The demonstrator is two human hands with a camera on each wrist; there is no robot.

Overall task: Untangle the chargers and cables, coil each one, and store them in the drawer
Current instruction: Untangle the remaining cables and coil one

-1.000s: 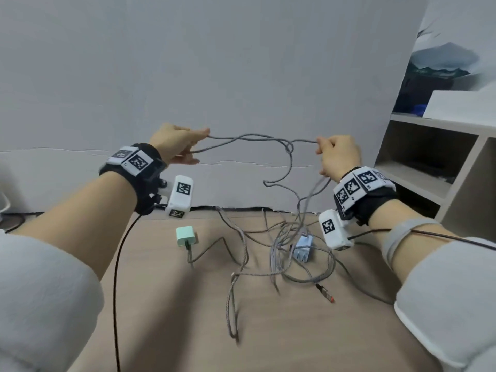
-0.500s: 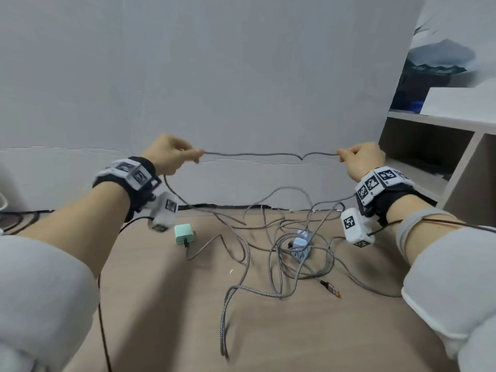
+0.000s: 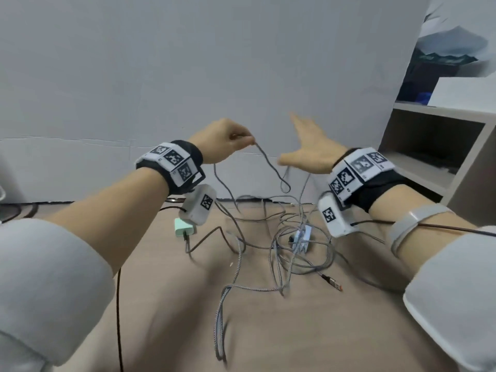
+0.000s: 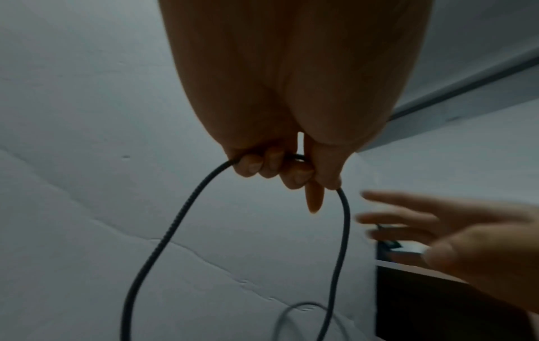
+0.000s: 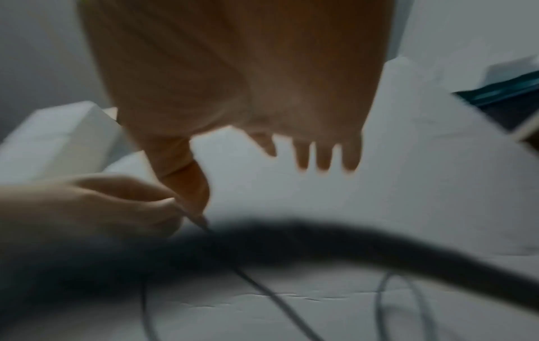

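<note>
Pinching the thin grey braided cable [image 3: 271,167] in my left hand [image 3: 222,142], I am coiling; my right hand [image 3: 311,151], fingers spread, is empty at three o'clock. Next: regrasp the hanging slack above the table tangle [image 3: 292,245].

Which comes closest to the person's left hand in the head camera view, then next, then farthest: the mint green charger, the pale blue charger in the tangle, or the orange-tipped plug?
From the left hand:
1. Mint green charger, on the table just below the left wrist.
2. Pale blue charger, further right, in the middle of the cable tangle.
3. Orange-tipped plug, farthest, lying right of the tangle and nearer the person.
</note>
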